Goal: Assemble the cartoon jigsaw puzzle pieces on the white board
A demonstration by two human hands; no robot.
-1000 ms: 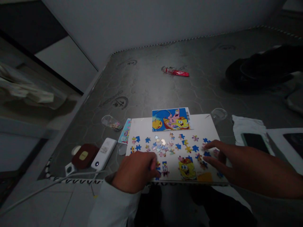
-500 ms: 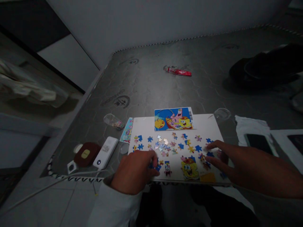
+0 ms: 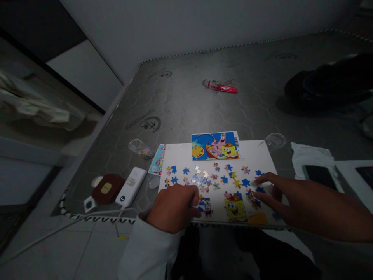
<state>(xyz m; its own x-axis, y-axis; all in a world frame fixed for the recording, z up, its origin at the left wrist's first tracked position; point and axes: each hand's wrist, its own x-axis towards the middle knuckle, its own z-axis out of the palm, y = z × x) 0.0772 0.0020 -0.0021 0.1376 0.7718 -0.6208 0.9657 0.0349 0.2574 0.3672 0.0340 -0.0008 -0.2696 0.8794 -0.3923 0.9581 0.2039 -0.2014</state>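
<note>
The left hand (image 3: pixel 173 208) is curling over puzzle pieces (image 3: pixel 204 206) near the board's front edge, while the right hand (image 3: pixel 279 198) is spreading its fingers beside more of them, well apart from the left. Whether either is gripping a piece cannot be told. The pieces are lying scattered across a white board (image 3: pixel 259 153), below a SpongeBob picture card (image 3: pixel 215 146).

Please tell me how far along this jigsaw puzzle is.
It looks early. Only a small SpongeBob section looks assembled. The left hand is at a small cluster of pieces, and the right hand reaches nearby pieces. Most loose pieces lie scattered across the white board.
</note>
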